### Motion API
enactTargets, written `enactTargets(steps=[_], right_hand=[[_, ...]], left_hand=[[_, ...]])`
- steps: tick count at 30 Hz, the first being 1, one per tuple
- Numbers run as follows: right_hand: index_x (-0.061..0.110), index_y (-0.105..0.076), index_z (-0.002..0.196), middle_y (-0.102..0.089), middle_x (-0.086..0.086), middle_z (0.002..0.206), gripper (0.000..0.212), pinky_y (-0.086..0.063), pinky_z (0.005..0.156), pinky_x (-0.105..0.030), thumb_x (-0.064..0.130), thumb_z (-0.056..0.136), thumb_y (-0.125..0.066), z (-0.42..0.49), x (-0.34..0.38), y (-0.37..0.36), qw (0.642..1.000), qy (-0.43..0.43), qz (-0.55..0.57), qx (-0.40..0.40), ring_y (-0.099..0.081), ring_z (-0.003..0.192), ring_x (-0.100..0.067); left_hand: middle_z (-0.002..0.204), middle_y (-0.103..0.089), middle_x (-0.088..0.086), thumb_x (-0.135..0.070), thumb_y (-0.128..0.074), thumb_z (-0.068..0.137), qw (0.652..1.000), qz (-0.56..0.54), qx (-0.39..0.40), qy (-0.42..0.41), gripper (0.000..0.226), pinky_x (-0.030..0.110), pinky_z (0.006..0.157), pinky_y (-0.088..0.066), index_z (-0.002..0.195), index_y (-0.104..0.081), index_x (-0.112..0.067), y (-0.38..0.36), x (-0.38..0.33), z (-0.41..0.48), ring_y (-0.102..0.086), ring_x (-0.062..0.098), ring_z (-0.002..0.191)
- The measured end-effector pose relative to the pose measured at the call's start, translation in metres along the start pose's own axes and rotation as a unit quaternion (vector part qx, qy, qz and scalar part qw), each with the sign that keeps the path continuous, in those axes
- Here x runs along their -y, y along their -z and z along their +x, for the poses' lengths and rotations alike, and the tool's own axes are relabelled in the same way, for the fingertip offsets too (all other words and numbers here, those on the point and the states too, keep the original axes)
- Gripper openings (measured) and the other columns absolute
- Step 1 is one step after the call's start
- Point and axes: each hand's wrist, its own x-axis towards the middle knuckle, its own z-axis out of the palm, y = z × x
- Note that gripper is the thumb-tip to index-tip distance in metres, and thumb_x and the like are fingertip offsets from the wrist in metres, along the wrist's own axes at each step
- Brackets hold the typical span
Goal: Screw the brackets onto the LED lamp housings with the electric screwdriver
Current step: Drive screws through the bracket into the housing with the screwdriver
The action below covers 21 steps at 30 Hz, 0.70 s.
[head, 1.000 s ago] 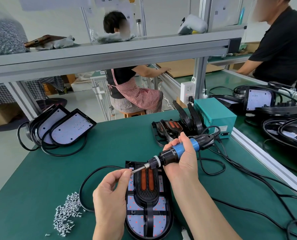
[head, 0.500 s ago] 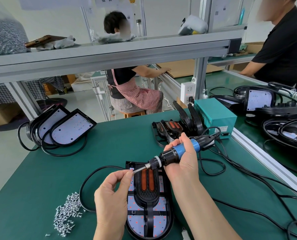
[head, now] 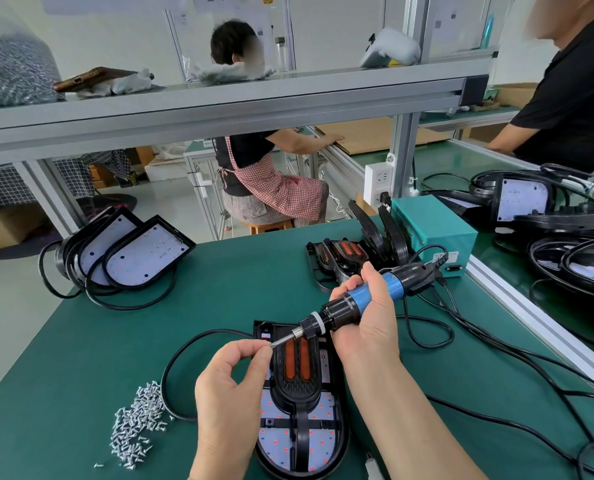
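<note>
A black LED lamp housing [head: 300, 434] lies on the green mat in front of me, with a black bracket [head: 297, 386] with two orange strips on top of it. My right hand [head: 368, 317] grips the blue and black electric screwdriver [head: 354, 301], held tilted above the housing's far end. My left hand [head: 233, 393] pinches something small at the bit's tip; the thing itself is hidden by the fingertips. A pile of silver screws [head: 136, 424] lies to the left.
Several housings with black cords [head: 129, 254] lean at the back left. More housings [head: 344, 254] stand beside a teal power box [head: 434, 230]. Black cables [head: 496, 368] run over the mat at right. A metal rail [head: 531, 313] borders the neighbouring bench; two persons work beyond.
Both hands and the screwdriver stay almost where they were; the left fingertips remain at the bit's tip.
</note>
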Motion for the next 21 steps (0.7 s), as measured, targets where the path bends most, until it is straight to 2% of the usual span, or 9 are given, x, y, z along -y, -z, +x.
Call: enactTargets(steps=[3, 6, 10, 13, 16, 18, 19, 21], right_hand=[[0.018, -0.056, 0.101, -0.058, 0.002, 0.065, 0.023, -0.051, 0.060, -0.024, 0.015, 0.089, -0.075, -0.001, -0.001, -0.001, 1.000, 0.012, -0.009, 0.012, -0.055, 0.051, -0.008], [0.018, -0.055, 0.106, -0.057, 0.001, 0.067, 0.026, -0.052, 0.053, -0.022, 0.015, 0.089, -0.075, -0.002, 0.001, -0.002, 0.999, 0.022, -0.015, 0.022, -0.055, 0.051, -0.008], [0.018, -0.052, 0.109, -0.055, 0.002, 0.069, 0.029, -0.050, 0.054, -0.021, 0.016, 0.090, -0.075, -0.004, 0.001, -0.002, 0.999, 0.023, -0.027, 0.034, -0.053, 0.054, -0.007], [0.018, -0.052, 0.108, -0.054, 0.002, 0.069, 0.028, -0.050, 0.053, -0.021, 0.016, 0.091, -0.074, -0.005, 0.001, -0.004, 0.998, 0.027, -0.039, 0.042, -0.052, 0.054, -0.007], [0.017, -0.055, 0.102, -0.055, 0.002, 0.069, 0.022, -0.050, 0.052, -0.021, 0.015, 0.091, -0.074, -0.007, 0.003, -0.005, 0.998, 0.029, -0.041, 0.050, -0.052, 0.053, -0.007], [0.016, -0.055, 0.101, -0.055, 0.002, 0.070, 0.021, -0.050, 0.052, -0.021, 0.014, 0.091, -0.074, -0.008, 0.006, -0.006, 0.997, 0.029, -0.037, 0.055, -0.052, 0.054, -0.008], [0.016, -0.055, 0.103, -0.055, 0.002, 0.070, 0.022, -0.050, 0.052, -0.021, 0.014, 0.091, -0.074, -0.008, 0.008, -0.007, 0.997, 0.034, -0.037, 0.058, -0.052, 0.054, -0.008], [0.017, -0.055, 0.104, -0.054, 0.002, 0.071, 0.023, -0.050, 0.053, -0.021, 0.015, 0.091, -0.074, -0.007, 0.015, -0.009, 0.995, 0.057, -0.043, 0.070, -0.052, 0.054, -0.008]], left_hand=[[0.083, -0.074, -0.017, -0.013, -0.075, 0.088, 0.999, 0.026, 0.015, -0.018, 0.029, 0.024, 0.075, -0.049, 0.078, -0.073, -0.040, 0.001, -0.001, -0.001, -0.066, 0.000, 0.077], [0.085, -0.074, -0.016, -0.012, -0.076, 0.087, 0.999, 0.040, 0.025, -0.027, 0.030, 0.018, 0.074, -0.046, 0.078, -0.073, -0.040, 0.003, -0.002, -0.002, -0.066, -0.001, 0.080], [0.085, -0.073, -0.018, -0.004, -0.076, 0.085, 0.995, 0.065, 0.030, -0.062, 0.031, 0.004, 0.075, -0.044, 0.073, -0.074, -0.033, 0.005, -0.002, -0.001, -0.065, -0.002, 0.087], [0.088, -0.072, -0.020, -0.001, -0.076, 0.084, 0.992, 0.080, 0.048, -0.081, 0.032, 0.004, 0.079, -0.043, 0.078, -0.074, -0.033, 0.007, -0.003, -0.001, -0.065, -0.002, 0.092], [0.108, -0.066, -0.027, -0.006, -0.081, 0.081, 0.987, 0.103, 0.059, -0.112, 0.041, 0.007, 0.097, -0.041, 0.101, -0.072, -0.040, 0.008, 0.001, -0.001, -0.058, -0.006, 0.112], [0.128, -0.048, -0.034, -0.010, -0.085, 0.077, 0.981, 0.125, 0.074, -0.130, 0.065, 0.004, 0.104, -0.032, 0.127, -0.058, -0.044, 0.010, 0.006, 0.003, -0.044, -0.011, 0.126], [0.133, -0.040, -0.033, -0.013, -0.085, 0.076, 0.982, 0.121, 0.098, -0.109, 0.077, 0.005, 0.103, -0.033, 0.134, -0.048, -0.047, 0.012, 0.008, 0.007, -0.040, -0.014, 0.126], [0.135, -0.037, -0.025, -0.019, -0.086, 0.076, 0.984, 0.089, 0.153, -0.020, 0.087, 0.013, 0.099, -0.039, 0.138, -0.034, -0.051, 0.015, 0.009, 0.014, -0.042, -0.015, 0.122]])
